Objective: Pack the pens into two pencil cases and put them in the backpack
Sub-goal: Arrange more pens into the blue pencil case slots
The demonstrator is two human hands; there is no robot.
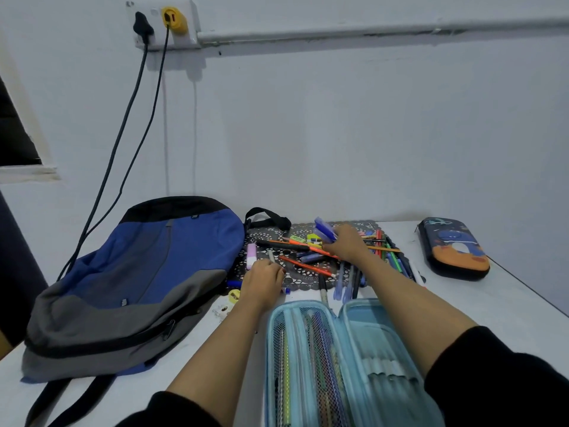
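Note:
A light blue pencil case (354, 359) lies open at the table's front, with pens behind its mesh pocket. Loose pens and pencils (308, 257) are heaped on a black lace mat (301, 280) beyond it. My left hand (263, 282) grips a grey pen (271, 256) at the mat's left side. My right hand (346, 243) holds a bunch of blue pens (324, 229) over the heap. A dark pencil case (452, 248) with an orange print lies zipped at the right. The blue and grey backpack (135, 278) lies flat on the left.
Two black cables (129, 124) hang from a wall socket (163, 23) down behind the backpack. A yellow sharpener (234, 295), a clear sharpener (222, 310) and a pink highlighter (251, 255) lie between backpack and mat. The table's right edge runs behind the dark case.

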